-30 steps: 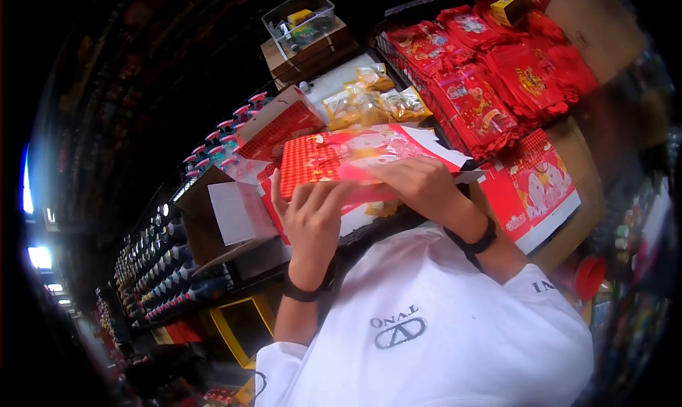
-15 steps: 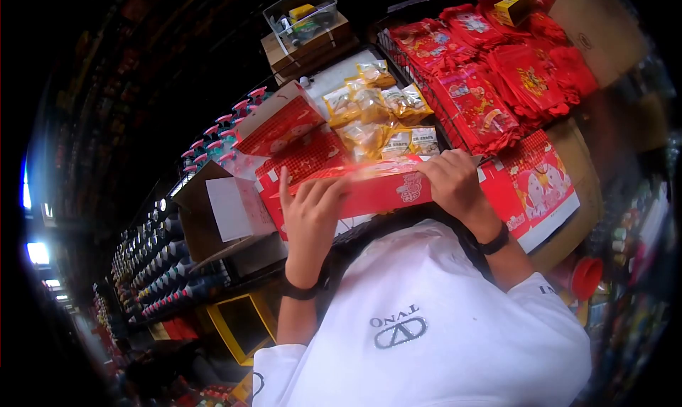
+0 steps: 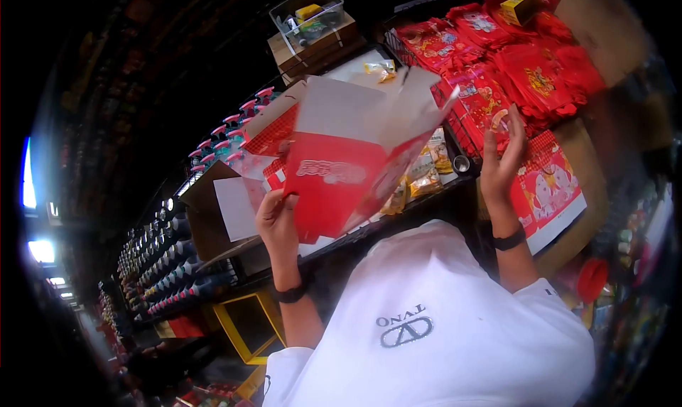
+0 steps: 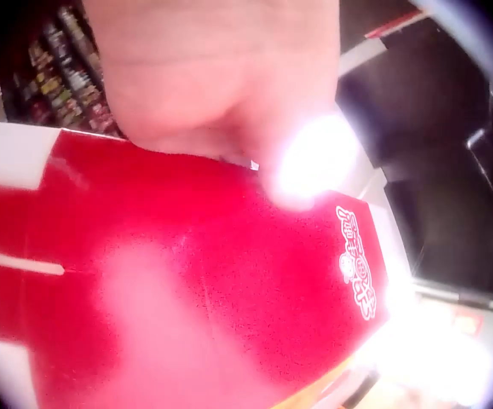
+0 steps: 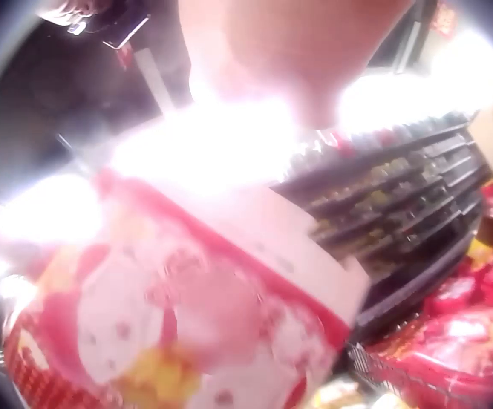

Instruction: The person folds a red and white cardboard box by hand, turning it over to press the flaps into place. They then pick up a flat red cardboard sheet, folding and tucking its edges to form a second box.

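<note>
Currently, left hand [image 3: 277, 224] is gripping one red box [image 3: 334, 194], white lettering unreadable; right hand [image 3: 501, 155] is hovering rightward, fingers spread.

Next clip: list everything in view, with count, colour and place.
box: 1, red with white flaps, held up at centre
checked box: 1, red and white, behind it to the left
snack packets: several, yellow, just right of the box
red packets: many, red, piled upper right
flat cartons: at least 1, red, printed, right
bin: 1, clear, top centre
spray bottles: a row, pink tops, left
shirt: 1, white, bottom
left hand: 1, grips the box's lower corner
right hand: 1, fingers straight, raised clear of the box
</note>
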### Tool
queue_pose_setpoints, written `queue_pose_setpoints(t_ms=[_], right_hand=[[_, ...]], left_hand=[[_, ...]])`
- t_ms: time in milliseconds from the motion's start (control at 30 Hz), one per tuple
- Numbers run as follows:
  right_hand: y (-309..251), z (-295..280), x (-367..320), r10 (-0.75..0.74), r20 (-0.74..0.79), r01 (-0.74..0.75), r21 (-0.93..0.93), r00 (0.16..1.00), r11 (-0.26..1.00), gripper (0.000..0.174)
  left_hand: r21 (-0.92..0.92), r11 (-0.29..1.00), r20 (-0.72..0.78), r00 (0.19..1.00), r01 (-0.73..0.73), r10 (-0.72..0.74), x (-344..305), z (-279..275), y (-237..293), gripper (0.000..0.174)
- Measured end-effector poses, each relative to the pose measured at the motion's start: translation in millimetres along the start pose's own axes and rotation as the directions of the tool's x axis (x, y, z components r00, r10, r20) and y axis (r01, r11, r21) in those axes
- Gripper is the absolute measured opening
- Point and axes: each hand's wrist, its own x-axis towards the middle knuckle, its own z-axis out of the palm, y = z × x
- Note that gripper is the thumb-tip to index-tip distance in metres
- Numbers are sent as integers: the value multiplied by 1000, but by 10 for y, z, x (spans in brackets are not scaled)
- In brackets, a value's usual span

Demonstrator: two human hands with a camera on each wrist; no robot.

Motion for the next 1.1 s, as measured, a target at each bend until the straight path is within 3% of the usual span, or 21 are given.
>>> queue_pose_setpoints(t_ms=[33,100,167,267,367,433,533,633,733,1000,1100], right_hand=[[158,12,-44,162,8,-162,110,987,981,61],[794,100,-303,434,242,-490,272,868,828,60],[797,176,-288,480,551,-687,260,683,679,61],[686,341,-488,429,690,-797,379,582,471,64],[769,409,-494,322,782,-840,449,534,303,73],[700,378,-442,260,843,-881,431,471,196,75],[873,350,-472,208,896,-907,338,392,251,61],[552,226,-419,141,886,-886,405,441,224,55],[903,216,-600,167,918,-918,317,360,237,73],[726,219,-677,194,929,-948,302,316,101,68],[659,183,-669,216,931,-955,281,296,95,66]], left_hand=[[-50,998,-1,999,44,-44,-17,-70,19,14],[-209,976,-12,998,63,-67,0,-99,-26,17],[-347,933,-14,994,97,-109,22,-93,-103,20],[-468,868,7,983,166,-184,51,-101,-262,23],[-476,849,84,973,231,-217,98,-211,-437,28],[-479,853,43,975,210,-216,112,-142,-386,30],[-460,863,10,973,209,-231,122,-149,-400,34],[-477,856,0,974,198,-226,118,-226,-475,34],[-460,869,20,980,184,-197,93,-174,-367,40],[-213,976,15,999,51,-49,-28,-126,-379,20],[-125,989,147,987,78,-59,-17,-344,-531,41]])
